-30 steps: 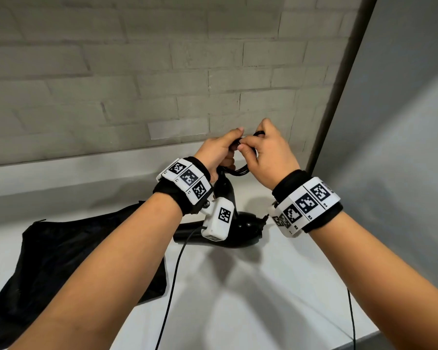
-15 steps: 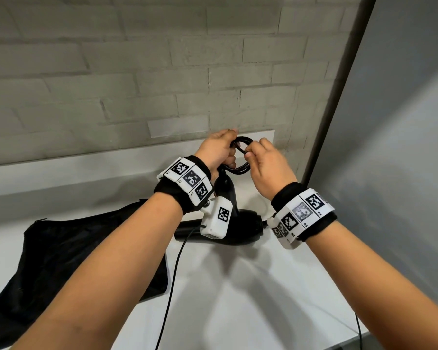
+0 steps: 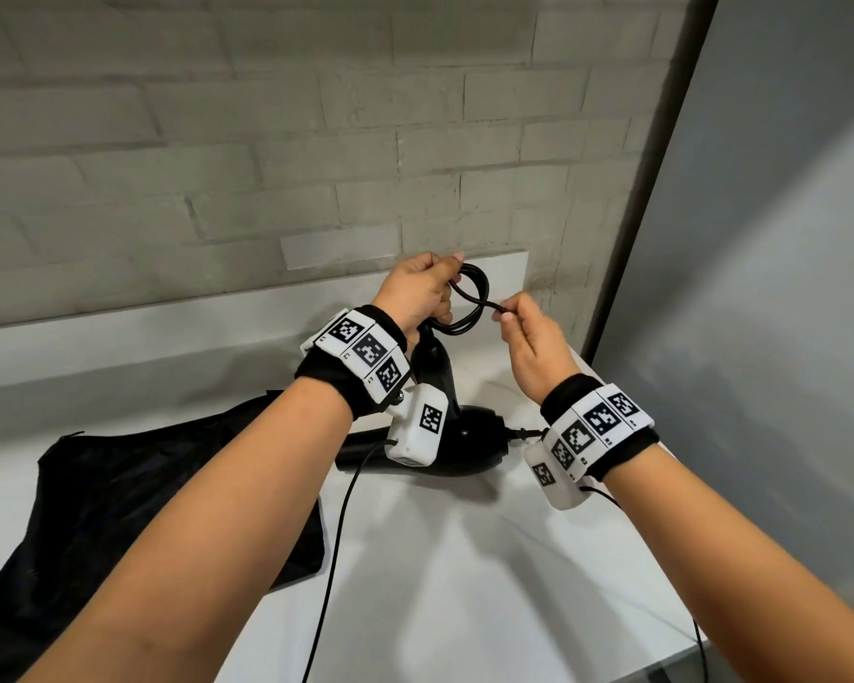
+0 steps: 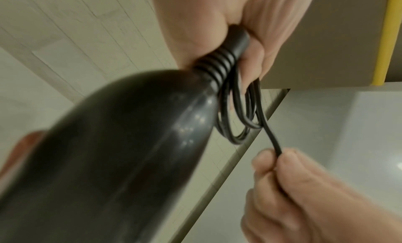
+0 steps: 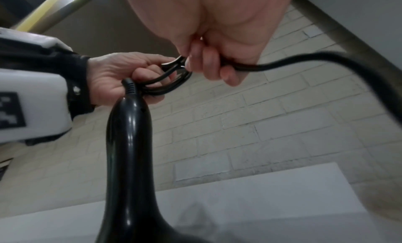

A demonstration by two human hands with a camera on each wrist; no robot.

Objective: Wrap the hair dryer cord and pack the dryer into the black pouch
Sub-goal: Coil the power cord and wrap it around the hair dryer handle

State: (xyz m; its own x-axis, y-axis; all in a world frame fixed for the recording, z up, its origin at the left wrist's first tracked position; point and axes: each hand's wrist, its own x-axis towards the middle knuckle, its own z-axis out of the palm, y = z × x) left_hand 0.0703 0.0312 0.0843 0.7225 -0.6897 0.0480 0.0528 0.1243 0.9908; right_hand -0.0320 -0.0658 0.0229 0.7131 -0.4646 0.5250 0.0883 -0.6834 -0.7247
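The black hair dryer (image 3: 469, 438) lies with its body on the white table, handle pointing up. My left hand (image 3: 422, 288) grips the top of the handle at the ribbed cord collar (image 4: 222, 63) and holds several coils of black cord (image 3: 469, 300) there. My right hand (image 3: 526, 332) pinches the free length of cord (image 4: 272, 138) just right of the coils; the cord (image 5: 304, 61) trails away past that hand. The black pouch (image 3: 119, 495) lies flat at the left, partly under my left forearm.
A grey brick wall (image 3: 267, 140) stands close behind the hands, and a grey panel (image 3: 760, 288) closes the right side. The white table's (image 3: 489, 584) front right edge is near. Thin sensor cables (image 3: 336, 534) hang from the wrist units.
My right hand has drawn away to the right from the left hand, pulling a length of cord out from the coils. My left hand has kept its hold on the handle top.
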